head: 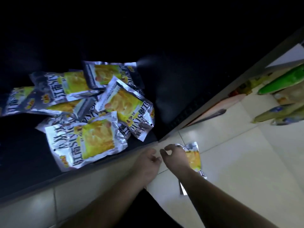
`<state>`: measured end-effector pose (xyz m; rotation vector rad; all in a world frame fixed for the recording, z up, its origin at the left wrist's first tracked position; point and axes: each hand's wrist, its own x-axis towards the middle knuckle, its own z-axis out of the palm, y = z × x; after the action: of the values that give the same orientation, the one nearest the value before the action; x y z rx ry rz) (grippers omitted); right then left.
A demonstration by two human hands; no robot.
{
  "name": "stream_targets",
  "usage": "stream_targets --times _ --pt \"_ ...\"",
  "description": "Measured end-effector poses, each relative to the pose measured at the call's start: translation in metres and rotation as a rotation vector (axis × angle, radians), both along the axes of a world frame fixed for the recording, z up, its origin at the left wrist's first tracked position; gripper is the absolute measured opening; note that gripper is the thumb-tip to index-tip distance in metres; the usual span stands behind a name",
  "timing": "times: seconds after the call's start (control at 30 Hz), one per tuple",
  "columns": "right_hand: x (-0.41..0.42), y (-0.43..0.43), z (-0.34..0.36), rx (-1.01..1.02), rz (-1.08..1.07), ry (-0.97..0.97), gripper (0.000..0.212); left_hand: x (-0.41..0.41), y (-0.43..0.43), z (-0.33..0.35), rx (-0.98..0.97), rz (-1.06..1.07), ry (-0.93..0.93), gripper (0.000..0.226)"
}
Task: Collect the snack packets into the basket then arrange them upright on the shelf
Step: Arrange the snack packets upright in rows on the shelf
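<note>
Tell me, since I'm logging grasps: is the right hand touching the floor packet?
Cannot tell. Head view: the right hand overlaps the floor packet, fingers curled; blur hides contact.

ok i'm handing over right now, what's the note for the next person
Left hand: loosely curled, holds nothing.
Right hand: curled at the top edge of a snack packet lying on the floor tiles; grip unclear.
Pile of packets lies flat on a dark surface; whether that is the basket, cannot tell.
Left: gather packets, stand them upright on the shelf.
</note>
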<state>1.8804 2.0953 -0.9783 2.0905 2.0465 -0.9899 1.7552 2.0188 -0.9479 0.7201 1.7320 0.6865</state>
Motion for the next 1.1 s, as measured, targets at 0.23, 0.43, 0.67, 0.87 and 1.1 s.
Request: stream_targets --times 0.23,0.43,0.67,0.87,1.1 --pt "0.048 0.025 -0.058 -0.085 0.176 -0.209 0.052 0.027 0.029 -0.036 -0.037 -0.079 0.007 0.039" --pt "0.056 0.034 -0.077 -0.080 0.276 -0.380 0.062 0.023 0.019 -0.045 -0.059 -0.018 -0.020 0.041" --pt "0.085 0.033 -0.054 -0.032 0.171 -0.340 0.070 0.023 0.003 -0.045 -0.085 0.028 -0.038 0.037" --pt "0.060 0.007 0.011 -0.030 0.073 0.051 0.074 0.021 -0.002 -0.017 -0.003 -0.007 -0.041 0.038" --pt "-0.004 -0.040 0.117 -0.024 0.174 0.599 0.032 -0.031 -0.018 0.066 -0.004 0.337 -0.358 0.053"
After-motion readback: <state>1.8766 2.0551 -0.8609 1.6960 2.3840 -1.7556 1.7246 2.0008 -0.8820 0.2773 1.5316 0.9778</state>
